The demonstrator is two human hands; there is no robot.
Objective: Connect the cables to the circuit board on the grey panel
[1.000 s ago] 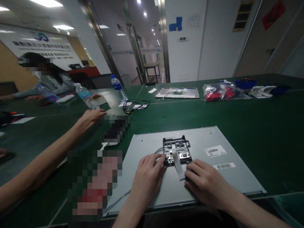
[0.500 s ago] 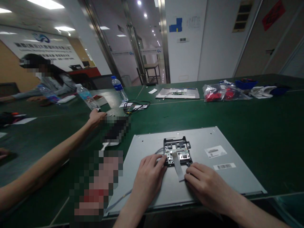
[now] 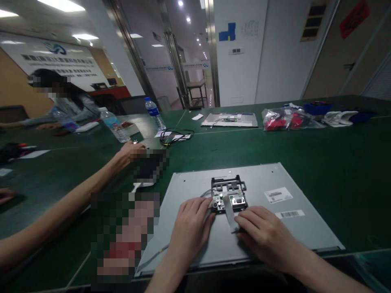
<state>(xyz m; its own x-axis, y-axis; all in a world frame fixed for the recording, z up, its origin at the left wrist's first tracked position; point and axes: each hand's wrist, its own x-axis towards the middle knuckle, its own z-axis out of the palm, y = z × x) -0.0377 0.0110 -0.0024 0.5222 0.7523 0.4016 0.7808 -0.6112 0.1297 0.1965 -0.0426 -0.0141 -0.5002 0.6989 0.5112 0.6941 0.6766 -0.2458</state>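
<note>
A large grey metal display panel (image 3: 189, 185) lies back side up on the table in front of me. On it sits a black plastic bracket (image 3: 227, 179) that carries a small circuit board (image 3: 238, 199). A flat grey ribbon cable (image 3: 229, 211) hangs from the board toward me. My left hand (image 3: 192, 224) has its fingers closed at the bracket's left edge, near a thin grey wire (image 3: 207, 192). The fingers of my right hand (image 3: 264, 230) are bent together at the lower end of the ribbon cable; their tips are partly hidden.
Another person's arm (image 3: 76, 195) reaches in from the left, beside a blurred-out phone-like object (image 3: 151, 165). Water bottles (image 3: 114, 125), a coiled black cable (image 3: 175, 136), a second panel (image 3: 229, 119) and a plastic bag with red items (image 3: 285, 119) stand or lie farther back on the green table.
My right fingers have shifted from the bracket's lower right corner to the ribbon cable's lower end. My left hand has barely moved. The other person's hand has moved right, away from the bottle.
</note>
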